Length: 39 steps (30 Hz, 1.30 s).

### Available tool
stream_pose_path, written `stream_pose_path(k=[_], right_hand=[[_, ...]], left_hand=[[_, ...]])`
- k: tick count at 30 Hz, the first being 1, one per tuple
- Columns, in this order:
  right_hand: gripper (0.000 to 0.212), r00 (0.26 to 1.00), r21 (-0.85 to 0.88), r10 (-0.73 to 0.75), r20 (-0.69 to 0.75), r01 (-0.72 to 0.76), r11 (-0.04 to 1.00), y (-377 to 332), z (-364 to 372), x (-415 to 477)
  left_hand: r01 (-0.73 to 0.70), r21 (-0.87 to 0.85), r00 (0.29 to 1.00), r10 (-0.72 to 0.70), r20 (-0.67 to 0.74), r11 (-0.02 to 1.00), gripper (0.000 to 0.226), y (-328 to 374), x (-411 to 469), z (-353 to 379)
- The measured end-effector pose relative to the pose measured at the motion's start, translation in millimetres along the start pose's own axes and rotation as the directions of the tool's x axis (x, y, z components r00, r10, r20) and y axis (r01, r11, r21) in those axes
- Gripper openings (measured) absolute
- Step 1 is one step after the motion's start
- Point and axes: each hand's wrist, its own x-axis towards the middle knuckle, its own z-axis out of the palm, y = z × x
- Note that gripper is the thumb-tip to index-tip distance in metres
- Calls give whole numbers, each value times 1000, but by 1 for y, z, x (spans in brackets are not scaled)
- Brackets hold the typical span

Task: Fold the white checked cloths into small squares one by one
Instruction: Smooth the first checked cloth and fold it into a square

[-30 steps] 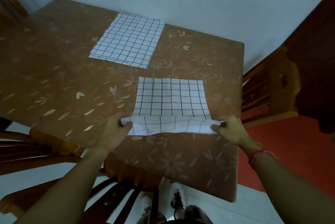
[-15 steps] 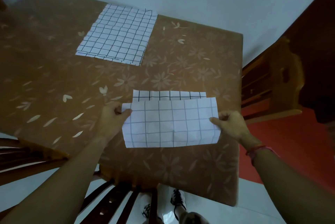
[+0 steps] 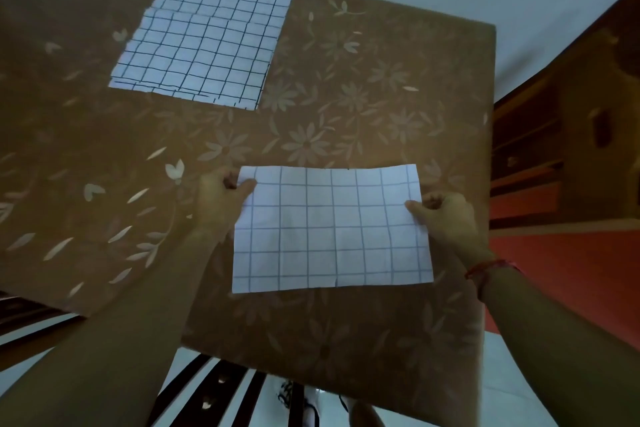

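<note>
In the lower middle of the frame a white checked cloth (image 3: pixel 330 229), a wide rectangle with pale grid lines, lies on the brown flowered desk (image 3: pixel 381 80). The left hand (image 3: pixel 221 200) pinches its upper left corner between thumb and curled fingers (image 3: pixel 244 188), and the right hand (image 3: pixel 443 215) pinches the right edge just below the upper right corner the same way. A second checked cloth (image 3: pixel 207 35), its grid darker, lies spread flat at the upper left of the frame, well apart from the first and from both hands.
</note>
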Motion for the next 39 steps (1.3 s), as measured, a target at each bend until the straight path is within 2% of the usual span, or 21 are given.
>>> stream_pose_path(k=[2,7,11,17,20,22,24,27,34,39], right_hand=[[18,1000,7,17,0,-17,1000,-2,3,6],[21,1000,-79,1,-10,-2,997,-5,9,18],[22,999,-116,16,-33,-19,993,-1,17,24],[19,998,-122,13,-62,-21,992,2,22,24],[19,998,-103,8,-56,-13,995,0,22,22],[17,998,-92,2,-56,-7,996,0,22,21],[17,998,-82,6,-59,-11,997,-1,22,20],[22,998,-68,20,-59,-24,997,-1,24,18],[27,997,-82,28,-78,-35,996,-4,31,17],[29,995,-104,34,-91,-43,994,-5,32,17]], left_hand=[[1,33,1000,-2,13,999,13,2,4,6],[40,-4,999,-40,10,999,33,-11,21,16],[60,3,998,-60,-10,998,19,-19,26,21],[70,58,998,-70,-11,996,20,-40,25,22],[-34,194,999,33,9,980,36,-45,15,21],[-164,349,986,139,95,923,45,-48,-4,27],[-329,481,941,241,237,813,47,-46,-35,39],[-488,483,864,325,384,727,52,-52,-80,59],[-476,603,870,241,431,639,61,-85,-125,70],[-448,632,881,192,432,632,62,-90,-125,71]])
